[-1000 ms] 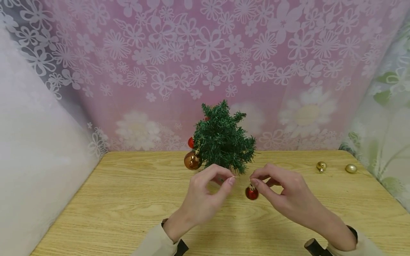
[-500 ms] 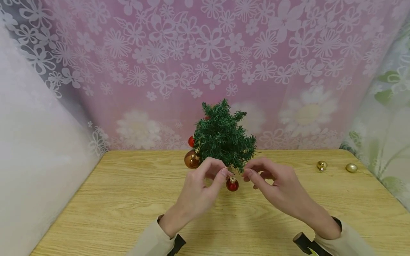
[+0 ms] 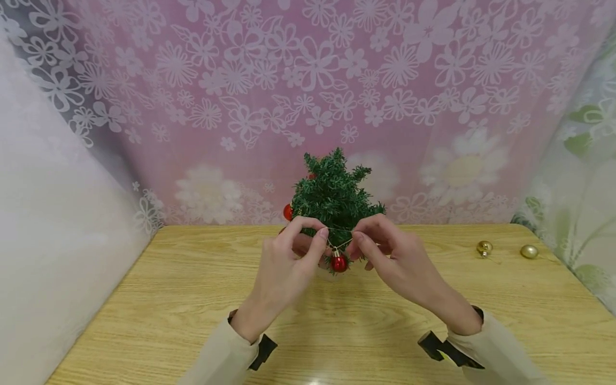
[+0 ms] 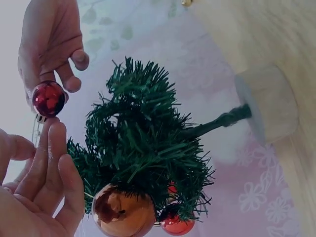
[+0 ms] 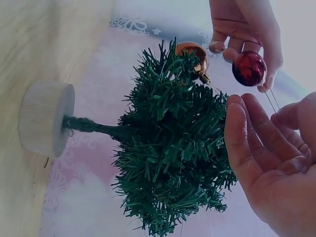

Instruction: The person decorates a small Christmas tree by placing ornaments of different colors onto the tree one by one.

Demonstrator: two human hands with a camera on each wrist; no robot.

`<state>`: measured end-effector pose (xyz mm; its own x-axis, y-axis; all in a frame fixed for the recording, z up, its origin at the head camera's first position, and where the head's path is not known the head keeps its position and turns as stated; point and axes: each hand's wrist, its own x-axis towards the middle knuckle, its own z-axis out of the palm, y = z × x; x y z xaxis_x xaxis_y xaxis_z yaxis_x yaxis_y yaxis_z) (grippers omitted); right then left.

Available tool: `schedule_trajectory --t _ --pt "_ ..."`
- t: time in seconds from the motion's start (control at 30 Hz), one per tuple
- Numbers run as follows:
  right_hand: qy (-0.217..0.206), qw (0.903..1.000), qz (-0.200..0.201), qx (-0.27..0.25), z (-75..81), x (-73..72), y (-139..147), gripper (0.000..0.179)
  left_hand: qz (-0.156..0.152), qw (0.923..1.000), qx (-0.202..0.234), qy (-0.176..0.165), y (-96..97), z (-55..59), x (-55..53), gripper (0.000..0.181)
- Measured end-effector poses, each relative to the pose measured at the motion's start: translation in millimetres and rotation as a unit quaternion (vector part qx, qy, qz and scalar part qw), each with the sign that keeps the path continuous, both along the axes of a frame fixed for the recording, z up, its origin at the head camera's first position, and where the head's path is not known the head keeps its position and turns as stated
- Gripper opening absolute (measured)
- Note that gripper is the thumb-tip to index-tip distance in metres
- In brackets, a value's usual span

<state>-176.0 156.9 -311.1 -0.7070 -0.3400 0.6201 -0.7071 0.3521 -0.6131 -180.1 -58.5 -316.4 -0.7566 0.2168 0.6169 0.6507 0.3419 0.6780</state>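
A shiny red bauble [image 3: 339,263] with a gold cap hangs from a thin gold string loop [image 3: 339,230]. My left hand [image 3: 284,267] pinches one end of the loop between thumb and index finger. The other end is pinched by my right hand [image 3: 401,262], so the loop is stretched wide above the bauble. Both hands are in front of a small green Christmas tree [image 3: 332,195], and the bauble overlaps its lower branches in the head view. In the left wrist view, a large copper bauble [image 4: 123,211] and a brighter red bauble [image 4: 177,224] hang on the tree.
The tree stands on a round pale wooden base [image 5: 44,118]. Two gold baubles, a round one [image 3: 484,248] and a paler one [image 3: 529,251], lie at the right rear of the wooden table [image 3: 192,299]. A pink floral curtain [image 3: 269,133] hangs behind the table.
Both hands have moved forward and left toward the tree, carrying the red bauble. The left hand has taken hold of the string, which is now spread between both hands.
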Motion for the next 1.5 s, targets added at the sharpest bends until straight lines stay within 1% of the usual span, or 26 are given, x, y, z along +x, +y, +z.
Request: schedule_trajectory --t 0.1,0.23,0.3,0.4,0.6,0.7,0.77,0.83,0.93,1.03,1.13,1.27,1.37,1.43,1.5 --pt "-0.009 0.9999 -0.009 0.003 3.5 -6.1 -3 0.010 0.013 0.9997 0.005 -0.020 0.4 4.4 -3.0 0.015" --pt "-0.013 0.9994 -0.029 0.011 8.2 -13.5 -8 0.009 0.015 0.9976 0.028 -0.062 2.5 8.0 -7.8 0.019" --pt "-0.016 0.9988 -0.044 0.016 9.9 -16.1 -11 0.010 0.019 0.9963 0.039 -0.074 4.2 9.5 -10.0 0.020" --pt "-0.032 0.9969 -0.070 0.020 12.1 -18.4 -14 0.011 0.028 0.9952 0.047 -0.081 6.6 12.5 -12.4 0.019" --pt "-0.050 0.9922 -0.113 0.015 15.6 -23.0 -21 0.010 0.065 0.9928 0.036 -0.095 11.0 17.1 -18.3 0.021" --pt "-0.059 0.9896 -0.130 0.011 16.8 -25.4 -25 0.010 0.089 0.9924 0.020 -0.082 12.7 19.0 -21.0 0.023" --pt "-0.074 0.9871 -0.142 0.008 17.4 -26.8 -26 0.011 0.106 0.9924 0.001 -0.062 13.4 19.9 -22.2 0.023" --pt "-0.086 0.9845 -0.152 0.006 17.9 -27.8 -28 0.013 0.125 0.9911 -0.028 -0.036 13.9 20.0 -23.3 0.024" --pt "-0.091 0.9818 -0.166 0.013 17.7 -29.1 -28 0.014 0.154 0.9850 -0.078 0.001 13.9 19.7 -23.9 0.023" --pt "-0.078 0.9816 -0.171 0.033 16.2 -28.9 -28 0.012 0.174 0.9774 -0.117 0.027 13.5 18.6 -23.8 0.020" --pt "-0.063 0.9811 -0.173 0.061 14.0 -26.9 -26 0.010 0.182 0.9717 -0.144 0.041 12.8 17.4 -22.4 0.017" --pt "-0.047 0.9811 -0.165 0.089 12.3 -23.5 -25 0.010 0.182 0.9683 -0.165 0.043 12.1 16.8 -20.0 0.015" --pt "-0.038 0.9829 -0.156 0.090 11.8 -21.9 -24 0.009 0.182 0.9674 -0.168 0.051 11.5 16.0 -19.5 0.014" --pt "-0.032 0.9846 -0.150 0.084 11.3 -21.2 -23 0.008 0.187 0.9656 -0.168 0.066 10.5 15.3 -19.3 0.014" --pt "-0.023 0.9866 -0.142 0.078 11.1 -20.9 -20 0.006 0.195 0.9624 -0.167 0.090 9.3 14.9 -19.1 0.016"
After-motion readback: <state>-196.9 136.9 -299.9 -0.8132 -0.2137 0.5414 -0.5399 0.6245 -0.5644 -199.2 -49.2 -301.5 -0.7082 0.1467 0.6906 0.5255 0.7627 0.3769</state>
